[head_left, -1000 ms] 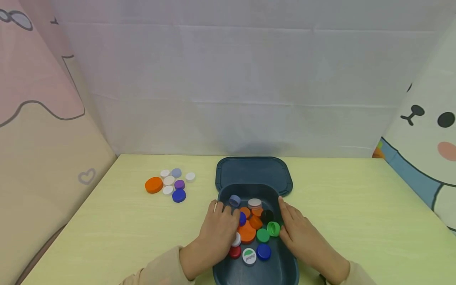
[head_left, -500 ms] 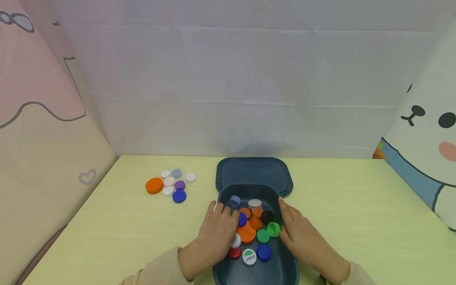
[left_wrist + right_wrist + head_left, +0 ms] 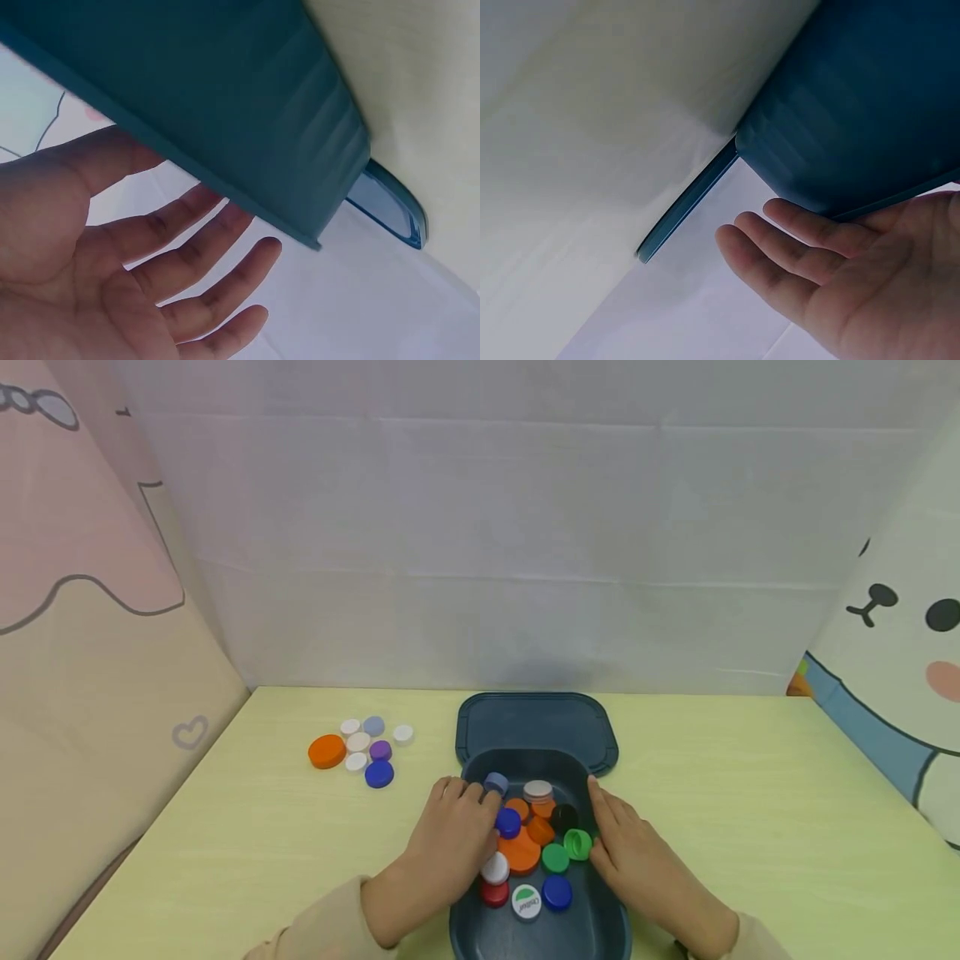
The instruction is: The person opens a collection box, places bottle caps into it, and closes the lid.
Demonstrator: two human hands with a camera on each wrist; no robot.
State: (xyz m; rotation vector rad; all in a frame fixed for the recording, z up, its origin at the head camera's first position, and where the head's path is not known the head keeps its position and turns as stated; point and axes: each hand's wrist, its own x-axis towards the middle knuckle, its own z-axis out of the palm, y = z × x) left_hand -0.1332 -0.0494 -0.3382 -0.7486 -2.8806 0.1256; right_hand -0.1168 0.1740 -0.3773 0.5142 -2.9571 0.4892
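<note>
My left hand (image 3: pixel 453 831) reaches over the left rim of a dark blue box (image 3: pixel 540 935). In the left wrist view, its thumb and index finger go behind the rim, apart from each other, with their tips hidden; the other fingers hang relaxed outside the wall. Closest to it in the box are a blue cap (image 3: pixel 507 823), a white cap (image 3: pixel 495 868) and a light blue cap (image 3: pixel 496 783). My right hand (image 3: pixel 648 864) lies along the right rim with long, relaxed fingers, its thumb beside a bright green cap (image 3: pixel 577 844). Between the hands lies a large orange cap (image 3: pixel 521 852).
Behind the box lies a dark blue lid (image 3: pixel 536 723). Several loose caps, among them an orange one (image 3: pixel 327 752) and a blue one (image 3: pixel 379 774), lie at the back left of the table (image 3: pixel 750 802). A white cloth wall (image 3: pixel 525 527) rises behind.
My left hand has drawn back slightly to the left, showing more of the blue and white caps beside it. The right hand stays along its rim.
</note>
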